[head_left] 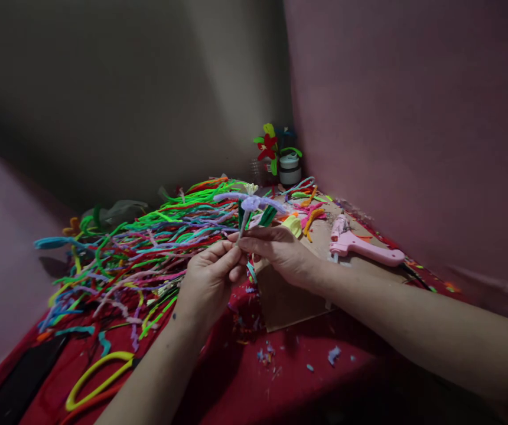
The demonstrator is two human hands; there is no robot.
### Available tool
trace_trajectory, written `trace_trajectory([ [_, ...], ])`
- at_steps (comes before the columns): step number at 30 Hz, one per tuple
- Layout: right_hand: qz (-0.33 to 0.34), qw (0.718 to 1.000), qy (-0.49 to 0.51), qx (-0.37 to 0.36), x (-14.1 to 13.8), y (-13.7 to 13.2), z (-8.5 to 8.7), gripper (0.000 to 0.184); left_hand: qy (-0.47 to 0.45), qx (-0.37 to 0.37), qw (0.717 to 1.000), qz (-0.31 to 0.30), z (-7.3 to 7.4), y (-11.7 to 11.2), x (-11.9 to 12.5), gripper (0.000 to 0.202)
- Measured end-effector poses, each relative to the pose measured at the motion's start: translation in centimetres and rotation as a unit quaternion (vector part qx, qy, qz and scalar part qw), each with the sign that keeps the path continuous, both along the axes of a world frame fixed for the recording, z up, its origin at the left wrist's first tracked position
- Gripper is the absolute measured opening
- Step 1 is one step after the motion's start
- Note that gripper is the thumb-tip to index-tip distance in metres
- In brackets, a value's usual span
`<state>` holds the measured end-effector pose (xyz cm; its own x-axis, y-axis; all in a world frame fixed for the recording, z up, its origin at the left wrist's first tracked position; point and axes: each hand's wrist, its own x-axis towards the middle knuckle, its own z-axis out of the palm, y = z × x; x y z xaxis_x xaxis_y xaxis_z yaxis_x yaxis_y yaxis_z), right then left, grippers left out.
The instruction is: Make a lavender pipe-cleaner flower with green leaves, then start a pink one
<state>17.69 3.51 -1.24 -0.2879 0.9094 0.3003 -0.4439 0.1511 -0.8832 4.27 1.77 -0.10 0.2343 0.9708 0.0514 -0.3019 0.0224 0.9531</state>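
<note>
Between my two hands stands a pipe-cleaner flower (251,204) with pale lilac petals and a cream tuft on top. Its greyish stem points down into my fingers. My left hand (213,265) pinches the lower stem between thumb and fingertips. My right hand (280,251) closes on the same stem from the other side, thumb and forefinger pressed together. Dark green fuzzy pieces show just behind the flower, and I cannot tell whether they are joined to it. A pale yellow fuzzy piece (292,225) lies beyond my right hand.
Many coloured pipe cleaners (147,242) are heaped at the left. A pink glue gun (364,247) rests on a cardboard sheet (298,301) at the right. Yellow-and-orange handles (98,381) lie near my left forearm. A lidded jar (290,169) and a red flower (267,146) stand at the back corner.
</note>
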Motion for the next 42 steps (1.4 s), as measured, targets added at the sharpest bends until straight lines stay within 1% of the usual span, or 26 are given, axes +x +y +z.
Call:
trace_trajectory([
  [4,0.009,0.999,-0.011,0.035,0.1,0.0,0.0,0.012,-0.021,-0.034,0.999,-0.019,0.2,-0.2,0.0,0.008],
  [7,0.024,0.998,-0.004,0.052,0.0,0.2,0.0,0.011,-0.03,-0.041,0.998,-0.027,0.2,-0.1,-0.1,0.009],
  [13,0.025,0.999,0.002,0.046,-0.1,0.3,0.2,0.013,-0.028,-0.049,0.998,-0.032,0.3,0.0,-0.3,0.005],
  [17,0.059,0.998,0.017,0.029,0.2,0.2,0.1,0.019,-0.025,-0.055,0.998,-0.034,0.5,-0.2,-0.3,0.006],
  [20,0.079,0.996,0.027,0.032,0.3,0.4,-0.2,0.022,-0.031,-0.056,0.997,-0.042,0.6,-0.3,-0.2,0.009],
  [23,0.087,0.994,0.035,0.047,0.4,0.6,-0.5,0.02,-0.041,-0.059,0.996,-0.06,0.5,-0.3,-0.2,0.005],
  [25,0.086,0.994,0.033,0.057,0.4,0.7,-0.6,0.016,-0.041,-0.06,0.995,-0.074,0.5,-0.2,-0.3,0.008],
  [27,0.069,0.996,0.022,0.056,0.3,0.7,-0.6,0.012,-0.03,-0.06,0.994,-0.091,0.4,-0.1,-0.4,0.009],
  [30,0.03,0.999,0.006,0.044,0.2,0.5,-0.6,0.016,-0.002,-0.058,0.993,-0.105,0.3,0.2,-0.5,0.008],
  [32,0.029,0.999,0.0,0.036,0.1,0.3,-0.6,0.022,0.012,-0.054,0.993,-0.101,0.2,0.3,-0.5,0.009],
  [35,0.059,0.998,-0.008,0.037,0.0,0.1,-0.6,0.03,0.012,-0.053,0.995,-0.086,0.3,0.2,-0.2,0.008],
  [38,0.066,0.997,-0.011,0.031,0.1,-0.1,-0.6,0.031,0.017,-0.044,0.997,-0.061,0.4,-0.1,0.1,0.011],
  [39,0.052,0.998,-0.015,0.032,0.1,-0.1,-0.6,0.03,0.025,-0.036,0.998,-0.047,0.5,-0.1,0.2,0.012],
  [42,-0.021,0.998,-0.036,0.051,0.2,0.2,-0.8,0.025,0.076,0.014,0.997,0.001,0.4,-0.2,0.3,0.015],
])
